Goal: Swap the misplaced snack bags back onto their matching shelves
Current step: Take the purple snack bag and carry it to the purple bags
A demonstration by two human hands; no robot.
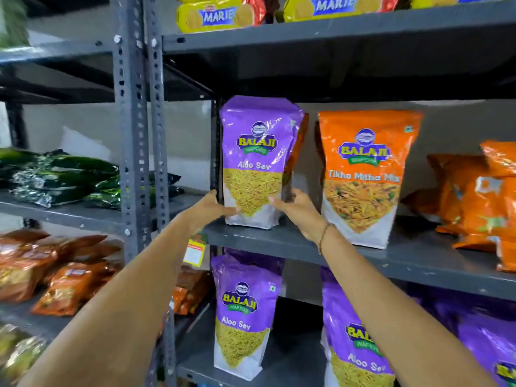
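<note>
A purple Aloo Sev bag (257, 160) stands upright at the left end of the middle shelf (413, 263), among orange bags. My left hand (209, 209) grips its lower left side and my right hand (296, 209) grips its lower right side. An orange bag (300, 141) shows partly behind it. To its right stands an orange Tikha Mitha Mix bag (365, 177). On the shelf below stand two purple Aloo Sev bags (243, 314) (351, 342).
More orange bags (480, 199) lie at the right of the middle shelf. Yellow Marie biscuit packs (220, 16) sit on the top shelf. The left rack holds green packets (64, 177) and brown-orange packets (50, 269). Grey uprights (139, 135) divide the racks.
</note>
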